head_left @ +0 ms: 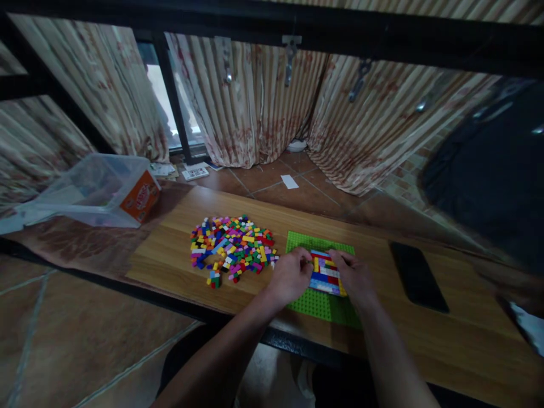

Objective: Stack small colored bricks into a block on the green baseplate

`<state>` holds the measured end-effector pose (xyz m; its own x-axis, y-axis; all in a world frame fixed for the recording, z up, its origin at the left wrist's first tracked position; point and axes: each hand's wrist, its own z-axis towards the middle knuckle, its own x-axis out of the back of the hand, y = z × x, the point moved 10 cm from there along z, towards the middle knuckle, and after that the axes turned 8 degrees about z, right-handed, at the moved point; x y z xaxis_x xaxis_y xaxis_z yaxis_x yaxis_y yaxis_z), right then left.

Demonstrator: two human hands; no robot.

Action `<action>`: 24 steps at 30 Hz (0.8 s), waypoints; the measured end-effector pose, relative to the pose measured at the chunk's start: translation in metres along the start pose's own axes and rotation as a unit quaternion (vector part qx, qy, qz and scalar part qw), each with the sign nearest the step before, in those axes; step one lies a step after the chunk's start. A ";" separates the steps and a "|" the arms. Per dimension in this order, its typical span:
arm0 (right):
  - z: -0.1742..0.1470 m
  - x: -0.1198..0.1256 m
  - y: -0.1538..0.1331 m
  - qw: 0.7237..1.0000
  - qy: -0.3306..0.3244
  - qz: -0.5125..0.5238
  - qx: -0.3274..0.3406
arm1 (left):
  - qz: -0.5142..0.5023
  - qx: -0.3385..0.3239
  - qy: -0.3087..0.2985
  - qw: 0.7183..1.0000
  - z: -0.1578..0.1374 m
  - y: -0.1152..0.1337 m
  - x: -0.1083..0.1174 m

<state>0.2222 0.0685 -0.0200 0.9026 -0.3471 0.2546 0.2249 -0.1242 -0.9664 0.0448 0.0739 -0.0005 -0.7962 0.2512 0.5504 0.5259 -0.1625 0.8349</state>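
A build of toy building bricks [325, 275] in blue, red, white and yellow rows sits on a green studded baseplate [317, 306]. At its left edge is my left hand [293, 275], fingers curled into a pinch near the upper left corner. What is between those fingertips is too small to tell. My right hand [352, 275] grips the build's upper right edge with bent fingers; its palm covers part of the right side. Left of the baseplate lies a spread pile of loose bricks [233, 246] in many colours.
A black phone [419, 276] lies right of the baseplate on the wooden tabletop [165, 252]. A clear plastic bin [102, 181] with an orange label stands at the far left. Striped curtains [255, 102] hang behind the table, and a dark shape fills the right edge.
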 end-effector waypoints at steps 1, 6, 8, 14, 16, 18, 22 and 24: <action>-0.001 0.000 -0.001 1.000 -0.002 -0.012 0.002 | 0.002 0.000 0.002 1.000 0.000 0.000 0.000; -0.006 0.000 -0.008 0.997 -0.002 -0.078 0.027 | 0.004 -0.005 0.004 1.000 -0.003 -0.002 -0.001; -0.007 0.003 -0.009 0.994 0.002 -0.101 0.030 | -0.001 -0.013 0.003 1.000 -0.005 0.000 0.001; -0.002 0.008 -0.006 0.982 -0.003 -0.187 0.030 | -0.009 -0.022 0.067 0.997 -0.001 -0.009 0.046; -0.001 0.008 -0.006 0.979 -0.006 -0.201 0.034 | 0.013 -0.004 0.116 0.993 -0.001 -0.022 0.079; 0.000 0.007 -0.007 0.975 -0.005 -0.219 0.039 | 0.058 0.044 0.177 0.981 -0.006 -0.041 0.119; 0.002 0.006 -0.009 0.967 0.005 -0.251 0.051 | 0.180 0.125 0.203 0.955 -0.024 -0.074 0.178; 0.003 0.005 -0.009 0.965 0.004 -0.257 0.052 | 0.202 0.150 0.201 0.947 -0.036 -0.088 0.195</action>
<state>0.2262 0.0706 -0.0103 0.6596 -0.2713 0.7009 0.6778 -0.1882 -0.7107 -0.1673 0.1026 0.0337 -0.5292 -0.1664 0.8320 0.8254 0.1261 0.5503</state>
